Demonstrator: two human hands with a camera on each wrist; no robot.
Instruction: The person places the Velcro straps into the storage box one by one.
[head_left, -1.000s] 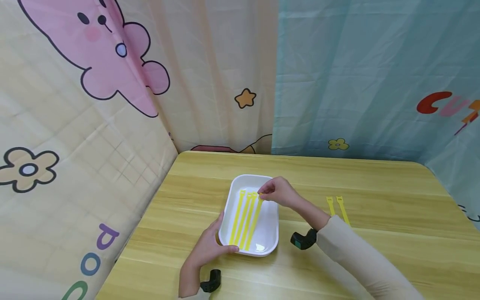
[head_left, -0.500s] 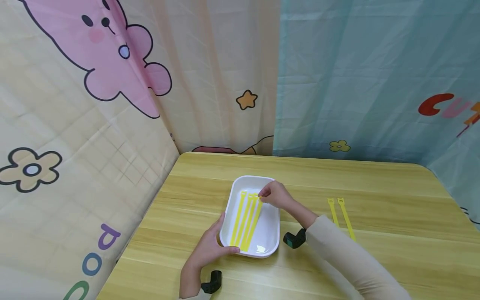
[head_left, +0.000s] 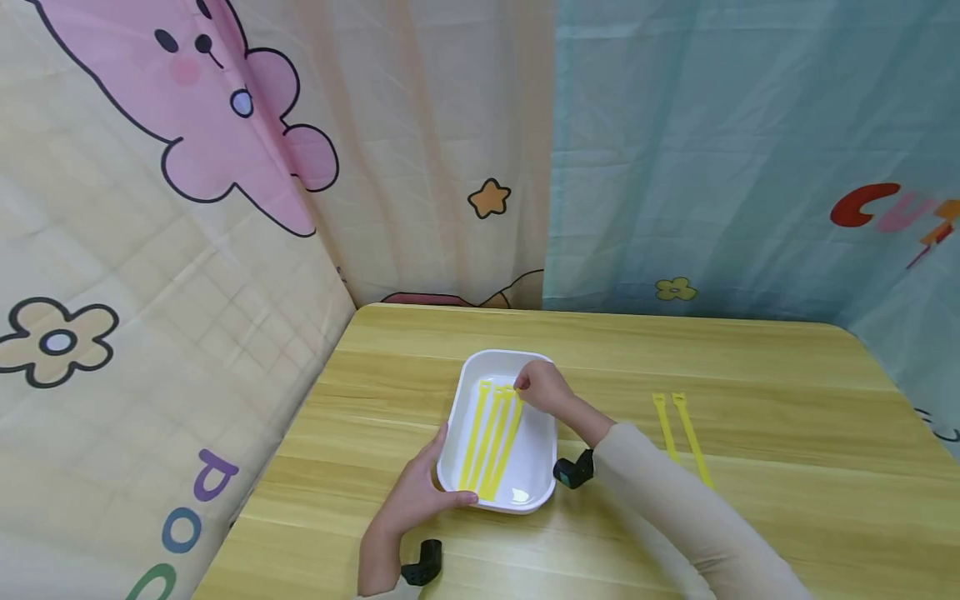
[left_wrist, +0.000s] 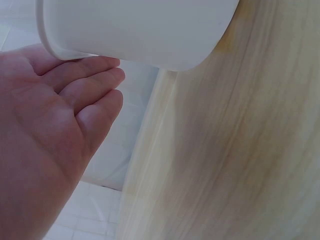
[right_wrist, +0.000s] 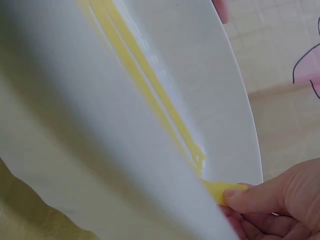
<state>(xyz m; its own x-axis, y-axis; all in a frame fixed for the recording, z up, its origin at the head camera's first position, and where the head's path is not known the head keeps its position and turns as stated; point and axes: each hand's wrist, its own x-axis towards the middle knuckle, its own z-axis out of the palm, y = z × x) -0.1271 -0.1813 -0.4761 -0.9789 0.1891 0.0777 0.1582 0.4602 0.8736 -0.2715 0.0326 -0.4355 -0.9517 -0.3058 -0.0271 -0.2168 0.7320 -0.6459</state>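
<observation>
Slim straps point(head_left: 487, 438), glossy round-cornered tray point(head_left: 535, 446)

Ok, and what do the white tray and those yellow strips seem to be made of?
The white tray looks glossy, with bright highlights inside: probably plastic or melamine, though glazed ceramic is possible. The yellow strips look like thin plastic or rubber: flat, smooth, evenly coloured, slotted at one end.

A yellow wood-grain table with rounded corners point(head_left: 787, 392) is backed by cream cartoon-printed fabric point(head_left: 420, 175) and pale-blue printed fabric point(head_left: 720, 158).
</observation>
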